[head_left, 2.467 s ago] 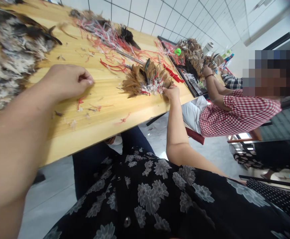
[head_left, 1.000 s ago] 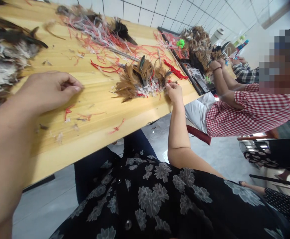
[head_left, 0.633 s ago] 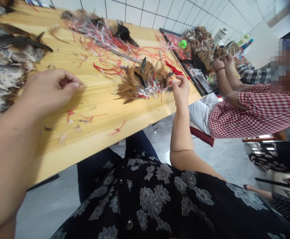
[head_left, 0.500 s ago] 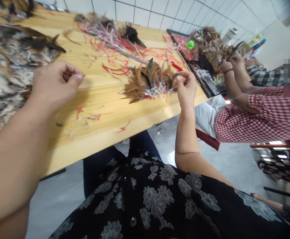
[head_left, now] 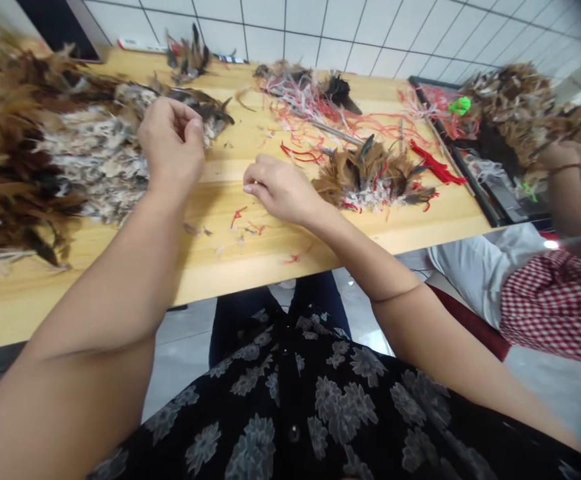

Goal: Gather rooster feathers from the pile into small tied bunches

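Observation:
My left hand (head_left: 173, 137) is over the right part of the large feather heap, its fingers curled in and thumb close against them. Whatever it may pinch is too small to make out. The heap shows a pale downy bundle of feathers (head_left: 103, 157) with brown feathers (head_left: 15, 153) to its left. Over the middle of the table, my right hand (head_left: 283, 187) has its fingers bent and thumb pressed near the fingertips; I cannot make out anything between them. Just right of it lies a brown feather bundle (head_left: 365, 177) with white quill ends and red ties.
Pink and white strings (head_left: 300, 100) lie with dark feathers towards the wall. Red ties (head_left: 435, 163) rest beside a black tray (head_left: 480, 193). A co-worker's hands (head_left: 565, 157) are at a feather pile (head_left: 520, 113) on the right. Scraps dot the wooden table (head_left: 230, 273).
The view has swung left, showing more of the feather heap. My right hand has left the brown feather bundle and come leftward, nearer my left hand, which is now over the heap's edge.

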A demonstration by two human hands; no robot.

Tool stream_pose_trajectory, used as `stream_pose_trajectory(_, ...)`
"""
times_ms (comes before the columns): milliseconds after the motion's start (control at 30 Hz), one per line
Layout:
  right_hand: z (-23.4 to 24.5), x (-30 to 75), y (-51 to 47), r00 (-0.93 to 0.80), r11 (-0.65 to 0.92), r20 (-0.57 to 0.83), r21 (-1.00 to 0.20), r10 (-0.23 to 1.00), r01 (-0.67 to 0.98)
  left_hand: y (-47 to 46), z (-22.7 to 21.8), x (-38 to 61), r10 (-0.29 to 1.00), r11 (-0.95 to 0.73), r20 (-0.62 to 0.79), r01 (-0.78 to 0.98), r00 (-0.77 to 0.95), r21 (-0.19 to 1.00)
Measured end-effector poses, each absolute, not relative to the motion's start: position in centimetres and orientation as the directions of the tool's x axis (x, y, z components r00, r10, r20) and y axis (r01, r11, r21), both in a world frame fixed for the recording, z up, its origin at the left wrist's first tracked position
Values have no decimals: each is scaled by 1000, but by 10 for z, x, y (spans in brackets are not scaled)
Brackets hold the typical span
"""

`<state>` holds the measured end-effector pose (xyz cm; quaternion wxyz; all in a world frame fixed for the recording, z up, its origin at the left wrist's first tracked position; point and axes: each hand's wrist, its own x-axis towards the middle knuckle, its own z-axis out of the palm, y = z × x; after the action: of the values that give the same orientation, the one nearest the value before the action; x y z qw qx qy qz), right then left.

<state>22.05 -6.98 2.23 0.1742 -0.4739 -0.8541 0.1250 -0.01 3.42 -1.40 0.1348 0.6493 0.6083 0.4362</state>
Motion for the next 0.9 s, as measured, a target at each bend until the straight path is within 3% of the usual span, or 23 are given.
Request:
stream_pose_trajectory(133,18,194,-34,-511,506,103,-400,854,765,38,-6,-19,881,-97,409,754,-239,650)
stream_pose_trajectory(300,-7,196,-2,-435,428,88,-428,896,796,28,-3,-29,928,-36,332,849,-168,528)
stream_pose_trajectory(400,-29,210,9,-338,373,161,-466,927,802,22,-8,-30,953,-112,301,864,-47,491)
stream_pose_trajectory(500,-45,220,11,-265,354,242,-491,933,796,17,-12,-24,954,-193,299,815,25,546)
stream_pose_trajectory(667,-55,217,7,-270,400,310,-521,912,754,20,-14,-16,965,-154,257,676,-54,720)
stream_pose_trajectory(900,-63,212,16,-253,396,311,-598,916,697,16,-6,-23,925,-186,345,602,-159,777)
